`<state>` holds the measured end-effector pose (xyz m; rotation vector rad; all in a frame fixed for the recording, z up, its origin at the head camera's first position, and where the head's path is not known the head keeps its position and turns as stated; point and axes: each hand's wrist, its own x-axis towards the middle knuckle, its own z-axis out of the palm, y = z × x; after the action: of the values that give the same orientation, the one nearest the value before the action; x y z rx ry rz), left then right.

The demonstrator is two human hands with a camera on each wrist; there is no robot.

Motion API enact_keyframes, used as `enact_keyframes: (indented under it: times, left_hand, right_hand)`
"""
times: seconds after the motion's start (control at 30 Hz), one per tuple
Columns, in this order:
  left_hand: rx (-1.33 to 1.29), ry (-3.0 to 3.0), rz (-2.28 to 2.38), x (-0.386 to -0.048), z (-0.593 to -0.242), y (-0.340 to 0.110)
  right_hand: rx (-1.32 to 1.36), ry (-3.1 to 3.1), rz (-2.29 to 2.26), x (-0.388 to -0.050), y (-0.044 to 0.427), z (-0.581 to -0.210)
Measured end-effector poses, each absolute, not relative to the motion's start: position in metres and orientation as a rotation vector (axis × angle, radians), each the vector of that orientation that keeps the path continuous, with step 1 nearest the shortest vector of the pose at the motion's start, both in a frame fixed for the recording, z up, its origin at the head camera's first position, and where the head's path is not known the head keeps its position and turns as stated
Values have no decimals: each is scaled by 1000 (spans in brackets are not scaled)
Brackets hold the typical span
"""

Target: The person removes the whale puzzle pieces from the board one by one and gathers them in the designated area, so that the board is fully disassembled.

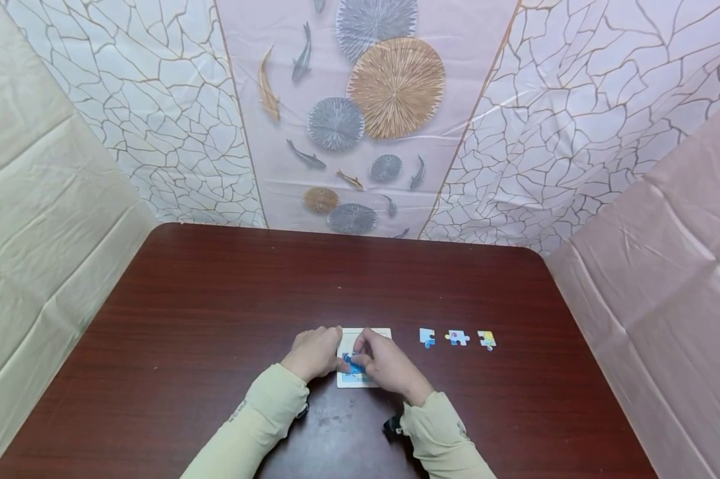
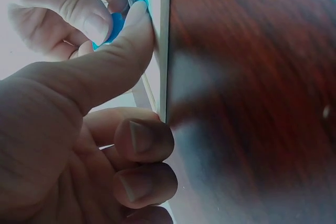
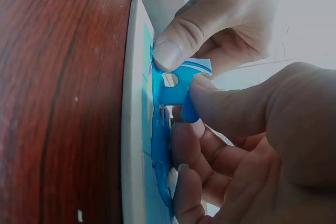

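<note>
A light puzzle board (image 1: 365,336) lies on the table, its lower part filled with blue pieces. My right hand (image 1: 388,364) pinches a blue puzzle piece (image 3: 176,85) between thumb and fingers, tilted up from the board (image 3: 134,119). The left hand (image 1: 316,354) grips the board's left edge, its fingers curled at the rim and its thumb (image 3: 168,55) pressing on the blue pieces beside the held one. In the left wrist view, the held piece (image 2: 116,27) shows next to the left thumb. The right fingertips partly hide the assembled pieces.
Three loose puzzle pieces, a blue and white one (image 1: 427,338), a middle one (image 1: 457,337) and a yellow one (image 1: 487,339), lie in a row right of the board on the dark red table (image 1: 246,286). Patterned cloth hangs behind the table.
</note>
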<state>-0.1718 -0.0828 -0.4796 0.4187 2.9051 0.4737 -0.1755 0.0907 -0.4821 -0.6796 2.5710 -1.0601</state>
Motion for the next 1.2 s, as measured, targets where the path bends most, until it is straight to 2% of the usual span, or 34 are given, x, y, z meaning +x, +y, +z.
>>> enact_keyframes:
  times: [0.77, 1.2]
  left_hand:
    - [404, 2877, 491, -171, -480, -82]
    - [429, 2897, 536, -170, -482, -83]
  right_hand:
    - [-258, 2502, -1563, -173, 123, -480]
    - [76, 2795, -1328, -169, 180, -462]
